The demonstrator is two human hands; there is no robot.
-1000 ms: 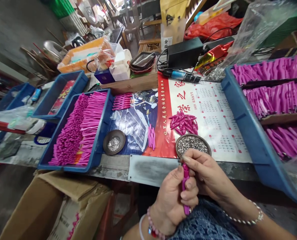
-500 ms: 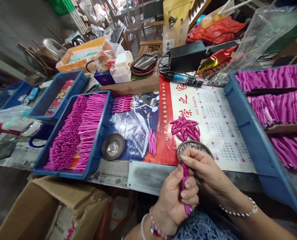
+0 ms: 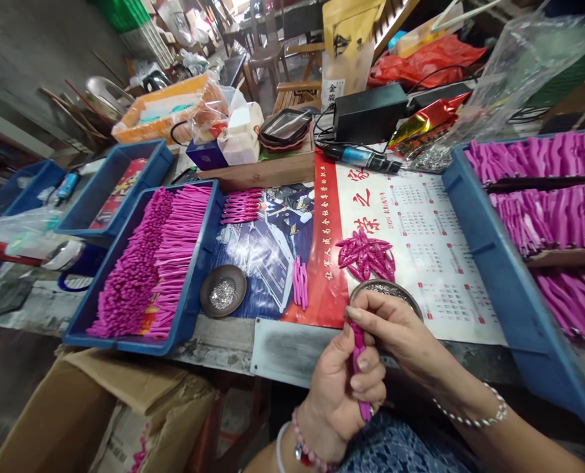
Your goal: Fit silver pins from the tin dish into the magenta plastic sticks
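Note:
My left hand (image 3: 344, 387) is wrapped around a slim magenta plastic handle (image 3: 359, 355), held upright-slanting over the table's front edge. My right hand (image 3: 388, 325) pinches at the handle's top end; whatever lies between thumb and forefinger is hidden. Partly behind the right hand sits a round dish (image 3: 410, 297) of small metal pins. Beyond it lies a pile of glossy, pointed magenta pieces (image 3: 367, 256). A few magenta handles (image 3: 300, 282) rest side by side on the poster, left of the hands. Another round dish (image 3: 243, 294) holds small shiny metal bits.
A blue bin (image 3: 212, 226) packed with magenta strips stands left; another blue bin (image 3: 489, 256) with rows of magenta handles stands right. A grey metal plate (image 3: 287, 351) lies at the front edge. Behind are a blue-black electric tool (image 3: 361, 157) and a black box (image 3: 371, 113).
Both hands have shifted slightly left, together with the magenta handle. The grip looks the same, and the things on the table have not been moved.

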